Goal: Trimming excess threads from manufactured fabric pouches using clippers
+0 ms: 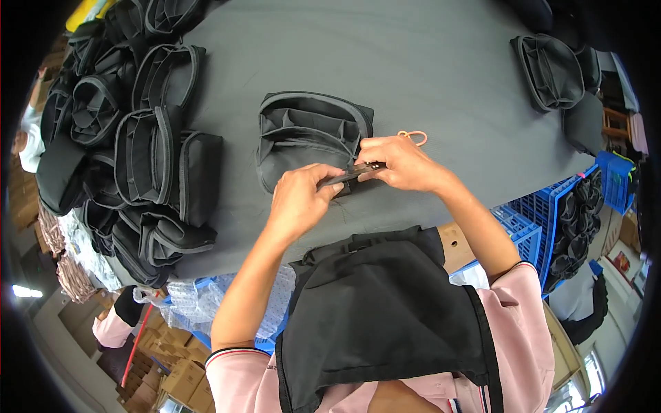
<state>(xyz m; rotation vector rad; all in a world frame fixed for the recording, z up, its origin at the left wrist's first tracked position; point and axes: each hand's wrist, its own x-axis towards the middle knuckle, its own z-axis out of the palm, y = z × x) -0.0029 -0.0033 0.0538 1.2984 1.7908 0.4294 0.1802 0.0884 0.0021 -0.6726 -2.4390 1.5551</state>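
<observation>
1. Work in hand: one black divided pouch [299, 162] lies on the grey-covered bench [441, 76], its mouth upward and its inner compartments in view. Clock directions below are taken from this pouch.
2. The left hand [297, 196], at 6 o'clock, has its grip pinched on a slim dark piece [335, 180] at the pouch's corner, between 4 and 5 o'clock. The right hand [403, 164], between 3 and 4 o'clock, has its grip closed on the same piece's other end. Whether it is attached to the pouch cannot be told.
3. Progress, as a judgement: the pouch's body, dividers and edge piping look complete; the corner under the fingers seems unfinished business, since both hands are busy there. Which of the other pouches are done and which are left, the view does not settle.
4. Counts:
 - Pouch being handled: one.
 - Slim dark piece: one.
 - Orange loop [414, 135], at 3 o'clock against the right hand: one; cord or tool handle, unclear.
 - Heaped black pouches [201, 180], around 9 to 10 o'clock: at least ten, overlapping.
 - Far black pouches [551, 72], between 2 and 3 o'clock: at least two.
 - Blue plastic crates [544, 203], between 3 and 4 o'clock: at least two.
</observation>
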